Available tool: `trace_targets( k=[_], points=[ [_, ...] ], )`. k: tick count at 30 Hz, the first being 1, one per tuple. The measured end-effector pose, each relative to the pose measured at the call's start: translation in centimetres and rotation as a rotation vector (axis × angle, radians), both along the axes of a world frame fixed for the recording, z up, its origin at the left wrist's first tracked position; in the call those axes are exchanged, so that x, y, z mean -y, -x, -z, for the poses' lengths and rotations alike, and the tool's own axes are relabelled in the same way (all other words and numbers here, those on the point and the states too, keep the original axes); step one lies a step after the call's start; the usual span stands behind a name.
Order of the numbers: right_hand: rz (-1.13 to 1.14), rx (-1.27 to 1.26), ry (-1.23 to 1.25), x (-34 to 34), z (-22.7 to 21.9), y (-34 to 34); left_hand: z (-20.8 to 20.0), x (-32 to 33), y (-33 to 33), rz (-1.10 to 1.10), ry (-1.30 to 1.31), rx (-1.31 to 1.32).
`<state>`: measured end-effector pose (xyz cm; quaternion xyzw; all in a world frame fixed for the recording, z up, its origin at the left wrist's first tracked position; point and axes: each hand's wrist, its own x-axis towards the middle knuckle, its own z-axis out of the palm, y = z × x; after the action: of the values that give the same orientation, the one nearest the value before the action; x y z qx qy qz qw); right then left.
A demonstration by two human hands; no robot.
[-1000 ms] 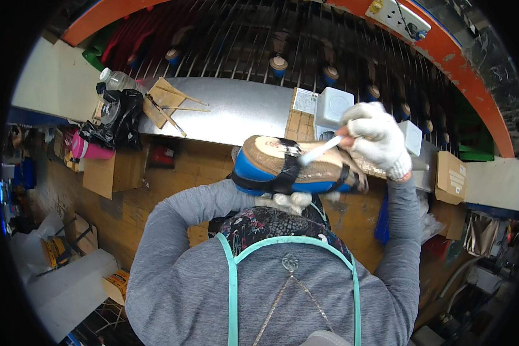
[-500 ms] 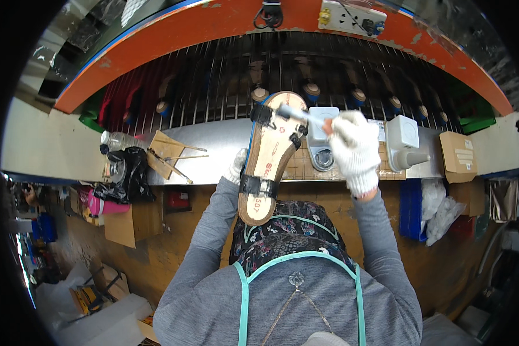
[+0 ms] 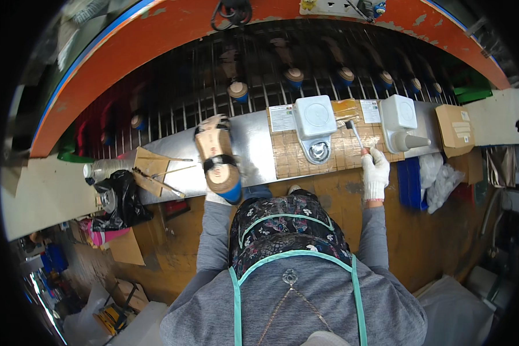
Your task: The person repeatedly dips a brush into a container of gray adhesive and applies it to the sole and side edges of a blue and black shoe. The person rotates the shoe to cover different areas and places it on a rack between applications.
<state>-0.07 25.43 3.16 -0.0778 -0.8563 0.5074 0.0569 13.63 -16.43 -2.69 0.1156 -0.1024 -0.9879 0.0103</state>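
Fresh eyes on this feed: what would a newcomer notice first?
Probably the scuffed orange beam arching across the top. Then, left of centre, the left hand holding a sandal with blue at its heel; right of centre, the right hand pinches a brush between two white containers.

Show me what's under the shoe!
Part of the left hand, in a white glove, peeks out below the near end of the shoe. The shoe covers the fingers. Metal bench shows around it, but any bit right behind the shoe is hidden.
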Motion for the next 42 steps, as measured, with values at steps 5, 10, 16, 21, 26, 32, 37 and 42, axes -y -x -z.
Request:
trace_targets(
  k=[5, 10, 16, 21, 26, 32, 37, 42],
  points=[
    [0.11, 0.11, -0.455, -2.4, 4.9, 0.1, 0.4, 8.6, 5.1, -0.102, -0.104, 0.126],
    [-0.174, 0.011, -0.917, 2.0, -1.4, 2.4, 1.4, 18.0, 11.7, -0.295, -0.034, 0.257],
    [-0.734, -0.08, -1.036, 10.5, -9.1, 8.0, 5.0, 25.4, 18.7, -0.47, -0.099, 0.49],
    [-1.098, 0.082, -1.186, 15.6, -10.2, 11.6, 5.7, 26.6, 18.5, -0.402, -0.097, 0.522],
    [-1.159, 0.197, -1.138, 16.6, -9.7, 12.6, 5.7, 24.2, 14.1, -0.387, -0.282, 0.422],
    [-1.059, 0.198, -0.927, 16.8, -9.1, 13.5, 6.5, 25.9, 14.9, -0.478, -0.257, 0.53],
    [-0.825, 0.242, -0.487, 15.6, -7.3, 13.0, 9.9, 30.2, 17.7, -0.443, -0.489, 0.691],
    [-0.598, 0.415, -0.052, 14.6, -5.2, 9.9, 8.0, 30.1, 16.6, -0.373, -0.289, 0.703]
  ],
)
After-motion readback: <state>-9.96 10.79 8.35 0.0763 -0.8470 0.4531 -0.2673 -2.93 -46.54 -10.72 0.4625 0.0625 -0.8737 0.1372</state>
